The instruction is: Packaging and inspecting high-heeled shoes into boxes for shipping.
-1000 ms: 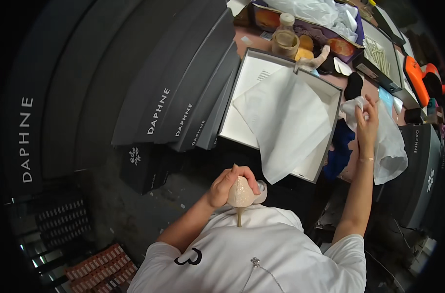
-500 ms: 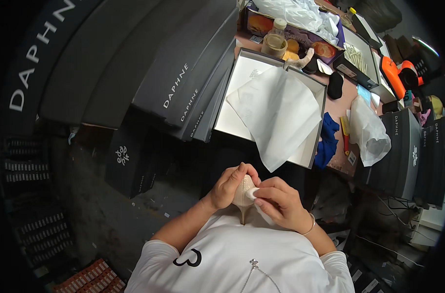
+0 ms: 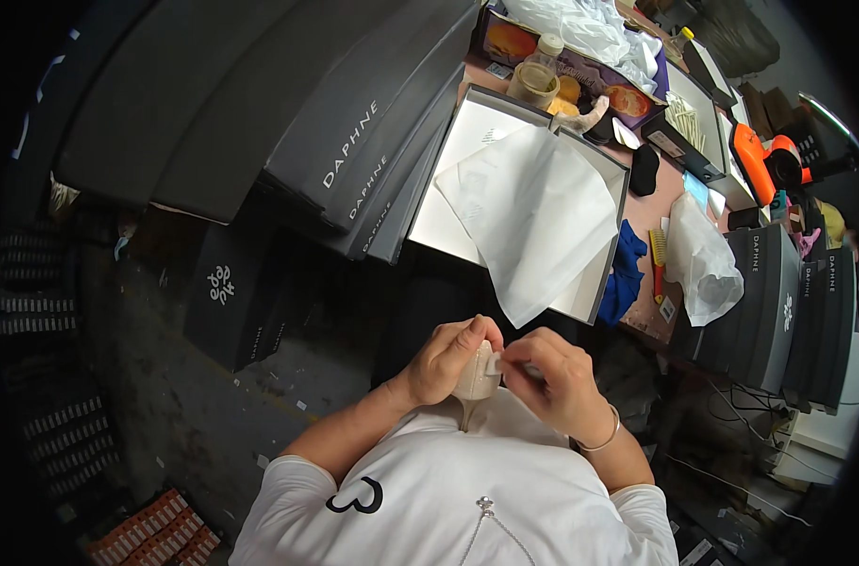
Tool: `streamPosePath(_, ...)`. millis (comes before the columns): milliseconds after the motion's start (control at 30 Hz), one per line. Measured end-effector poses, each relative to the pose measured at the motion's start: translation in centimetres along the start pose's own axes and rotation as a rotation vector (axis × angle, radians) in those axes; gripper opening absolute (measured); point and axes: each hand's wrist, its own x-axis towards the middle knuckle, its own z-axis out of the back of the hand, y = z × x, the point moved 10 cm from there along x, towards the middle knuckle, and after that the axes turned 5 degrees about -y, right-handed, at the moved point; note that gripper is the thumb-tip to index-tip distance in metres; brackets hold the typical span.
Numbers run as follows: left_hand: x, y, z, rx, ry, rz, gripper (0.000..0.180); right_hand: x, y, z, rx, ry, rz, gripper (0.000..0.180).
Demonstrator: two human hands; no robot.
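Close to my chest I hold a small beige high-heeled shoe (image 3: 475, 379), its thin heel pointing down. My left hand (image 3: 441, 360) is wrapped around the shoe from the left. From the right, my right hand (image 3: 560, 385) pinches at the shoe's upper edge with thumb and forefinger, a small pale piece between the fingertips. Straight ahead lies an open grey shoe box (image 3: 446, 156) with a sheet of white tissue paper (image 3: 533, 212) draped over its near rim.
Stacks of dark grey shoe boxes (image 3: 354, 141) fill the left side. On the reddish table (image 3: 648, 316) lie a blue cloth (image 3: 627, 269), a white plastic bag (image 3: 701, 262), a jar (image 3: 533, 80) and an orange tool (image 3: 755, 160). More grey boxes (image 3: 778, 302) stand at right.
My right hand left the white plastic bag on the table and came back to the shoe at my chest. Both hands now hold the shoe.
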Motion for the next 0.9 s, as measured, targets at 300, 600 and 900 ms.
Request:
streamPosePath(300, 0.1, 0.5, 0.0, -0.024, 0.017, 0.037, 0.053, 0.9, -0.2, 0.6, 0.002, -0.023, 0.009, 0.020)
streamPosePath(600, 0.5, -0.2, 0.2, -0.144, 0.060, -0.040, 0.057, 0.0, -6.3, 5.9, -0.054, -0.196, -0.246, 0.017)
streamPosePath(900, -1.2, -7.7, 1.6, -0.121, 0.144, -0.228, 0.063, 4.2, -15.2, 21.5, -0.455, -0.706, 0.007, 0.012)
